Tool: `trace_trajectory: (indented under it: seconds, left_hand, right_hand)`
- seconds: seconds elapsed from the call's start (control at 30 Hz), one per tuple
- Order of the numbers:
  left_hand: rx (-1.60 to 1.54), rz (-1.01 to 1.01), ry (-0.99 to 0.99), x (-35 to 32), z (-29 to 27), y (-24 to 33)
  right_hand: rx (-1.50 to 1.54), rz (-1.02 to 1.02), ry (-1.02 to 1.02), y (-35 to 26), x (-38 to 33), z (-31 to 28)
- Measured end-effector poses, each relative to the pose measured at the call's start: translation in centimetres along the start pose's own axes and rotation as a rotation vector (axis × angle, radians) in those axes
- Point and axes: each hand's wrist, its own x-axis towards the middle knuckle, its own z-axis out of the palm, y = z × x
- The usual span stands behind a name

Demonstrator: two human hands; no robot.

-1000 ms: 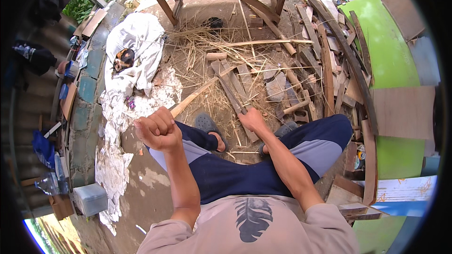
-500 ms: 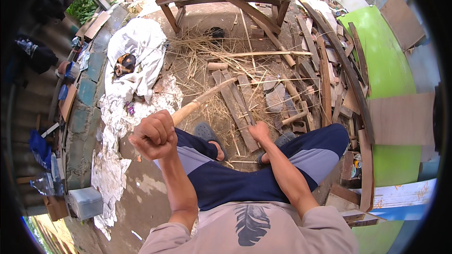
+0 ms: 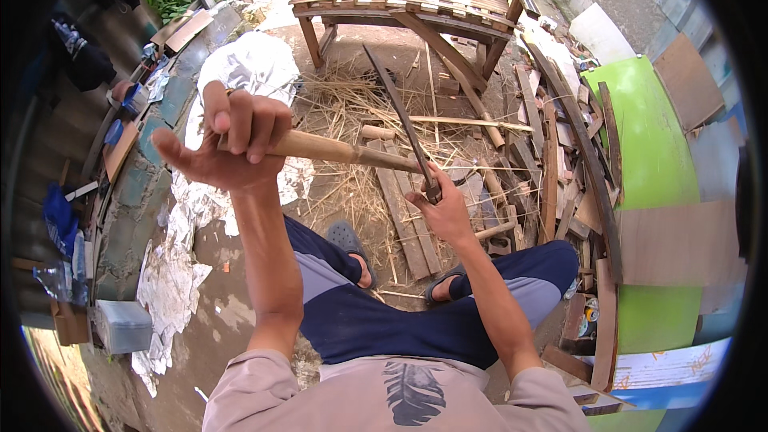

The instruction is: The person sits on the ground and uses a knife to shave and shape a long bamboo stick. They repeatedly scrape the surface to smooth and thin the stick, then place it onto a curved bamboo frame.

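Note:
My left hand (image 3: pixel 244 132) is raised at the left, its fingers curled over one end of a bamboo stick (image 3: pixel 344 150) and its thumb stretched outward. The stick runs rightward across my front, nearly level. In my right hand (image 3: pixel 442 206) is the handle of a long, dark-bladed knife (image 3: pixel 394 100), whose blade slants up and away to the left. The blade crosses the stick close to its right end, beside my right fingers; whether the two touch I cannot tell.
A slatted bamboo bench (image 3: pixel 408 0) stands ahead. Straw-like bamboo shavings (image 3: pixel 340 104) and wood planks (image 3: pixel 404 228) litter the ground between it and my feet. Scrap lumber (image 3: pixel 552 168) and a green panel (image 3: pixel 648 136) line the right; a white cloth (image 3: pixel 252 60) lies left.
The knife has come up from beside the planks, its blade now pointing away across the stick. My left hand has risen and turned, and the stick has swung from slanting to nearly level.

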Motion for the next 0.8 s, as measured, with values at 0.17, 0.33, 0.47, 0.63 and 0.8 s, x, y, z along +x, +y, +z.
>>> trace_trajectory:
  seconds: [0.17,0.33,0.47,0.63,0.8]
  left_hand:
    - [-0.242,-0.029,0.023,2.5,-0.6,-3.3]
    - [-0.365,0.039,0.268,3.5,-1.3,-4.9]
    - [-0.157,0.113,0.622,4.5,-0.6,-6.8]
    - [0.367,-0.091,0.565,2.1,0.2,-11.7]
    - [0.790,-0.408,0.504,-4.0,1.3,-16.0]
  right_hand:
    - [0.084,-0.048,0.090,1.0,-0.2,-2.3]
    - [0.249,0.069,0.068,0.1,-1.0,-4.1]
    - [0.258,0.039,0.155,1.1,-1.1,-4.0]
    - [0.449,0.096,0.188,2.9,-0.5,-4.3]
    - [0.767,0.123,0.245,0.7,0.3,-2.7]
